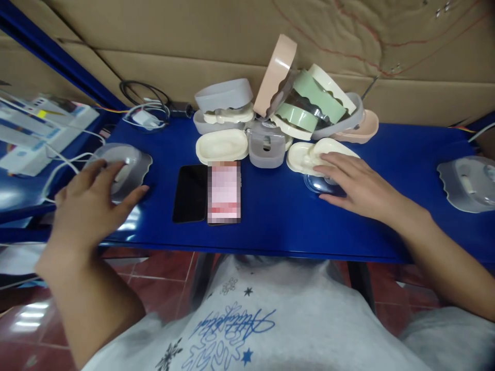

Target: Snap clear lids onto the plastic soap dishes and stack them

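My left hand [91,196] is over the left end of the table, fingers spread, thumb apart. Its fingertips rest on or just above a translucent grey plastic case [135,159] with a wavy edge. My right hand [351,180] reaches in from the right with its fingers stretched out and apart. Those fingers lie over cream plastic trays [299,157], and the thumb is by a clear rounded lid [315,183] partly hidden beneath the hand. Whether the right fingertips touch the tray or hover over it is unclear.
Grey, peach [276,77], green [323,95] and cream plastic parts are piled at the back of the blue table [266,226]. Two phones [189,193] lie near the middle. Another translucent case [469,183] is at far right. Cables [145,111] and power strips [50,139] are at left.
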